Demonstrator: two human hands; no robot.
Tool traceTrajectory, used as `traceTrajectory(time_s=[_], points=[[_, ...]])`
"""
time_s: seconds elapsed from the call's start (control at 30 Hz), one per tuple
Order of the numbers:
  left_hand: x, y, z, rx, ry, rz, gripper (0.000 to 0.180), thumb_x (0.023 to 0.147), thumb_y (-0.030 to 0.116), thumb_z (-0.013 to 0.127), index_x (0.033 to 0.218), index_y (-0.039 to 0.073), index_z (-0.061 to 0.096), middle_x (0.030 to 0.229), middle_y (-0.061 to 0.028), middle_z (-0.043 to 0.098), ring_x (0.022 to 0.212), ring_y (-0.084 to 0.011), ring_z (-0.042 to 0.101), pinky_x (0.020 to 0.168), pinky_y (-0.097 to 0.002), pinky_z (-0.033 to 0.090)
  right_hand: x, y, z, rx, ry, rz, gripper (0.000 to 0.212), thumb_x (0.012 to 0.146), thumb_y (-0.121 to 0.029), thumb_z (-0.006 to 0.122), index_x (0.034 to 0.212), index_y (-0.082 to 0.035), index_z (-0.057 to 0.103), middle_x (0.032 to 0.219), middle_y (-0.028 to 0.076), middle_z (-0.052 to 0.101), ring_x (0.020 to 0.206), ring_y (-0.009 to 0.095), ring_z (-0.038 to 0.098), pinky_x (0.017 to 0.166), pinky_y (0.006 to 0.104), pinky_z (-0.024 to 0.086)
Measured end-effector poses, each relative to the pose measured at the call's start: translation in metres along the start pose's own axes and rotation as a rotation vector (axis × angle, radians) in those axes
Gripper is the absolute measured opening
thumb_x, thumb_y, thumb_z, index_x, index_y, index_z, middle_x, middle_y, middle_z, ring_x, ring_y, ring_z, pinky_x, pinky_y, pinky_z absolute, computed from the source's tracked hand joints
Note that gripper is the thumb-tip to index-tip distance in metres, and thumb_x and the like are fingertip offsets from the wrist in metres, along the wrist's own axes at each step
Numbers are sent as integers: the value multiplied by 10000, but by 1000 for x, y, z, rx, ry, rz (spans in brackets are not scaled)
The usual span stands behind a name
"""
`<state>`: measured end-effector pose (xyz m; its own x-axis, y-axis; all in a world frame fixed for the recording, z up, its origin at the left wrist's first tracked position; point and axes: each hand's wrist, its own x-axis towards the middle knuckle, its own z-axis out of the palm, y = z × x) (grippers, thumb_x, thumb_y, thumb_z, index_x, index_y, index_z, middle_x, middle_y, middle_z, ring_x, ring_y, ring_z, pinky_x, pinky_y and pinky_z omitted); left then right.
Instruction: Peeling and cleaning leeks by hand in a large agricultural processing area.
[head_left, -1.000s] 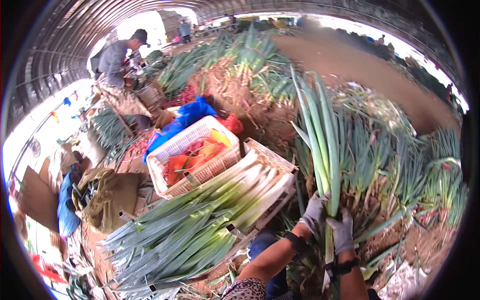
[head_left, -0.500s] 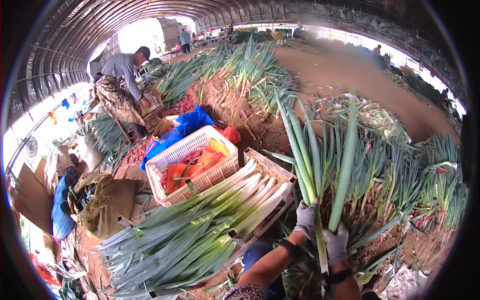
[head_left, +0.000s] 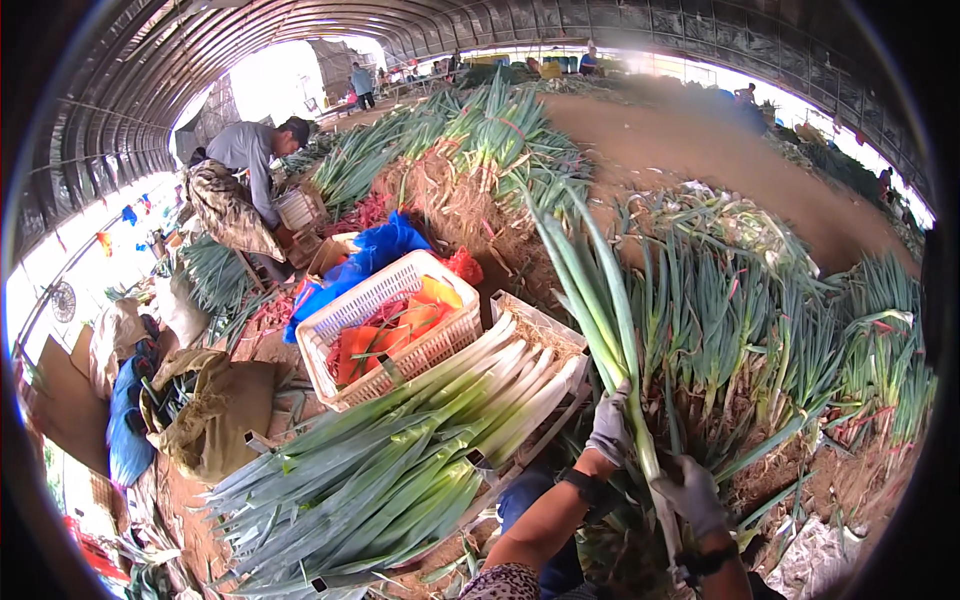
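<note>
A long leek (head_left: 598, 310), green at the top and pale toward the root, slants upright in front of me. My left hand (head_left: 610, 430), in a grey glove, is closed around its middle. Lower down, my gloved right hand (head_left: 694, 497) is at the pale stalk, thumb and curled fingers against it; shadow partly hides the grip. Left of my arms, a layer of leeks (head_left: 400, 455) lies side by side on a crate (head_left: 568, 385), white ends toward the upper right.
A pale plastic basket (head_left: 460, 332) with orange and red material stands beyond the crate, next to blue netting (head_left: 375, 255). Standing leeks (head_left: 740, 335) line the right side. A sack (head_left: 225, 410) sits at left. A co-worker (head_left: 235, 180) bends over at the far left.
The separate green leaf that was in my right hand is gone from it, and that hand has moved slightly lower, beside the stalk. The leek has tilted left at its top.
</note>
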<state>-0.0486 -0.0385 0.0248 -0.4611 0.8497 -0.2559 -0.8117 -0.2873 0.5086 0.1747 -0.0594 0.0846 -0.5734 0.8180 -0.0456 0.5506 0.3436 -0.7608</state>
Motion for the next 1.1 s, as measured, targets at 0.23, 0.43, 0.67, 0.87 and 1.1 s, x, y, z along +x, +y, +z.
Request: traceTrajectory(time_s=[0.23, 0.43, 0.67, 0.87, 1.1], points=[[-23, 28, 30, 191, -93, 32, 436, 981, 526, 550, 897, 100, 591, 707, -4, 551, 613, -132, 544, 561, -268, 434, 22, -21, 22, 148, -27, 28, 292, 863, -235, 728, 970, 36, 697, 801, 205, 703, 688, 306, 690, 633, 390, 522], [-15, 22, 30, 66, -151, 13, 336, 949, 396, 650, 1028, 82, 562, 724, -23, 549, 616, -151, 561, 605, -336, 557, 30, -22, 38, -437, 124, -111, 167, 879, -220, 649, 850, -63, 694, 694, 198, 642, 644, 393, 647, 573, 468, 488], [-17, 17, 29, -9, -275, 8, 389, 946, 471, 616, 1002, 89, 574, 661, -48, 544, 570, -203, 573, 582, -367, 553, 38, 43, 22, 193, -86, -269, 302, 922, -249, 650, 1007, 37, 693, 867, 107, 704, 838, 159, 631, 765, 325, 501], [-6, 3, 32, -194, -413, -63, 322, 957, 444, 619, 1129, 177, 566, 752, -35, 529, 675, -166, 524, 575, -346, 489, 33, 6, 16, 215, -78, 164, 305, 944, -247, 608, 1030, 37, 681, 929, 193, 710, 853, 238, 673, 788, 357, 511], [-3, -5, 34, -157, -471, -130, 368, 921, 481, 629, 990, 123, 579, 692, -28, 503, 594, -176, 484, 599, -360, 467, 33, 37, 13, 550, -235, 68, 327, 987, -254, 577, 1085, 41, 679, 987, 116, 701, 892, 158, 631, 829, 301, 492]])
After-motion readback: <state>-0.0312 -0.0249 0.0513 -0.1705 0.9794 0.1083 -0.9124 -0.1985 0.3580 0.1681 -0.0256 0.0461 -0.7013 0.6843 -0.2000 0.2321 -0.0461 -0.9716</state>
